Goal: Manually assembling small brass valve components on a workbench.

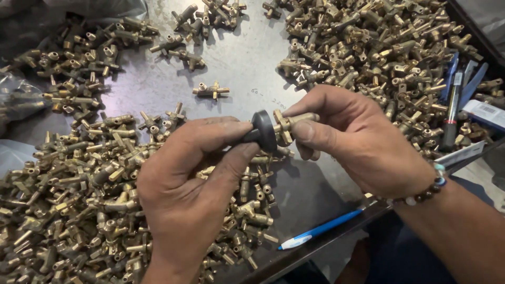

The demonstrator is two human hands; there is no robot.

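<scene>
My left hand (189, 184) grips a black round knob (263, 130) between thumb and fingers. My right hand (352, 137) pinches a small brass valve fitting (292, 122) whose stem end meets the knob's face. Both are held above the grey metal table (247, 63), in the middle of the view. A bead bracelet (426, 192) sits on my right wrist.
Heaps of brass valve fittings lie at the left (68, 184) and the upper right (368, 47); a single one (211, 91) lies apart in the middle. A blue and white pen (321, 230) rests by the table's front edge. More pens (455, 100) lie at the right.
</scene>
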